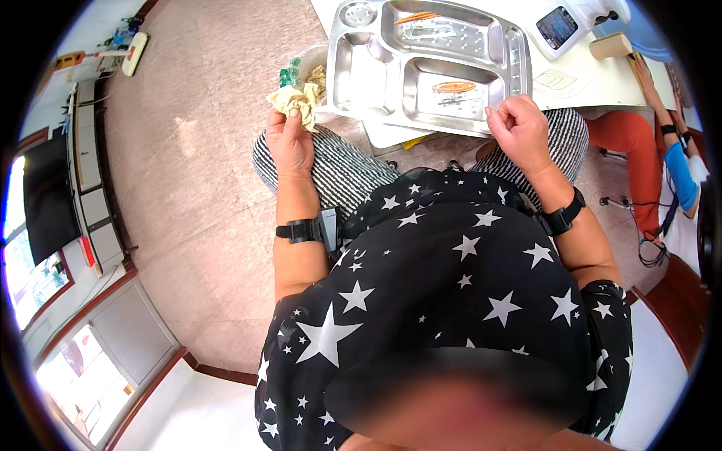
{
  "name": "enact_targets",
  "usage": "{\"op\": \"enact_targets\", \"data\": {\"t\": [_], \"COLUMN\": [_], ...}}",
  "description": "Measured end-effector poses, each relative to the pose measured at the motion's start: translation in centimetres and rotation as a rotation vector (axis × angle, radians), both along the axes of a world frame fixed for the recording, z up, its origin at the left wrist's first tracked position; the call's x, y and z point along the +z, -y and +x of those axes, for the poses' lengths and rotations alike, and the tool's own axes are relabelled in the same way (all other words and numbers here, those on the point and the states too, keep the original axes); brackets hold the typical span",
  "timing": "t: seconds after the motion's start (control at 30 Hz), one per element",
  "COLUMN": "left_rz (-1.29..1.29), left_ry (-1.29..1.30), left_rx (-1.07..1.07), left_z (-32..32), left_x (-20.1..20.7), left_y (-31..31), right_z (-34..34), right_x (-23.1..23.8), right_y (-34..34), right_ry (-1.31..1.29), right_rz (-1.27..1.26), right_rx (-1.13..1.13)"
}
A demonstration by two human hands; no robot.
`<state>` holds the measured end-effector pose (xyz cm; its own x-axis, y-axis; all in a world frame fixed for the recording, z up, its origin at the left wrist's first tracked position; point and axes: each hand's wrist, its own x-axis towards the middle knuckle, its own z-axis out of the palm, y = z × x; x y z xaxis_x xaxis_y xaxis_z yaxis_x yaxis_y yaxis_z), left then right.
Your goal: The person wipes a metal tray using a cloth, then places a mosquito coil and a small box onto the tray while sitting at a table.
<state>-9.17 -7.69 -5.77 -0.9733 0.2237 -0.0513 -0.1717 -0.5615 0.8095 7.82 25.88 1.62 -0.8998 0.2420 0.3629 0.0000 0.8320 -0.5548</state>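
Note:
My left hand [291, 143] pinches a crumpled pale-yellow cloth or paper [297, 103], held out left of the tray. A steel compartment tray [363, 75] lies at the table's near edge, above my knees. Its near compartment holds an orange loop [454, 87] and small clear or shiny pieces. In a far compartment lie thin orange strips [416, 17] beside more small clear pieces. My right hand [521, 134] is by the tray's near right corner, fingers curled and thumb against them; whether anything tiny is between them is hidden.
Beyond my left hand, a bin [322, 56] holds green and yellowish crumpled scraps. On the white table [583, 89] stand a white jug [560, 34] and a beige cylinder [611, 46]. Another person's hand [645, 77] rests at the right edge. Black cables [653, 252] lie on the right.

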Motion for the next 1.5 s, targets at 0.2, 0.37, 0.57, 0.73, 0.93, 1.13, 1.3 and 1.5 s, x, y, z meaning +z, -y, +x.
{"op": "enact_targets", "data": {"t": [0.2, 0.37, 0.57, 0.73, 0.93, 1.13, 1.3, 1.5], "left_rz": [-0.059, -0.066, -0.056, -0.108, -0.519, -0.826, -0.964, -0.8], "left_ry": [-0.047, -0.048, -0.076, -0.176, -0.498, -0.89, -1.007, -0.859], "left_rx": [0.111, 0.151, 0.139, 0.083, -0.403, -0.646, -0.637, -0.397], "left_z": [0.3, 1.3, 2.2, 3.3, 6.3, 7.2, 7.7, 5.2], "left_x": [0.2, 1.0, 2.3, 4.4, 9.8, 11.8, 11.2, 10.1], "left_y": [0.0, -0.5, -0.9, -2.0, -5.8, -11.4, -12.4, -10.1], "right_z": [0.3, 1.0, 2.1, 2.9, 2.0, 0.8, 0.5, 2.1], "right_x": [-0.2, -1.1, -1.7, -2.2, 0.9, 1.2, 0.4, 1.1], "right_y": [-0.5, -1.4, -2.5, -3.0, -1.8, 1.3, 1.8, -3.6], "right_ry": [-0.077, -0.082, -0.062, 0.016, 0.384, 0.5, 0.458, 0.168], "right_rz": [-0.026, -0.193, -0.442, -0.717, -0.865, -0.961, -0.858, -0.627], "right_rx": [0.11, 0.045, -0.036, 0.055, 0.577, 0.665, 0.572, 0.181]}}
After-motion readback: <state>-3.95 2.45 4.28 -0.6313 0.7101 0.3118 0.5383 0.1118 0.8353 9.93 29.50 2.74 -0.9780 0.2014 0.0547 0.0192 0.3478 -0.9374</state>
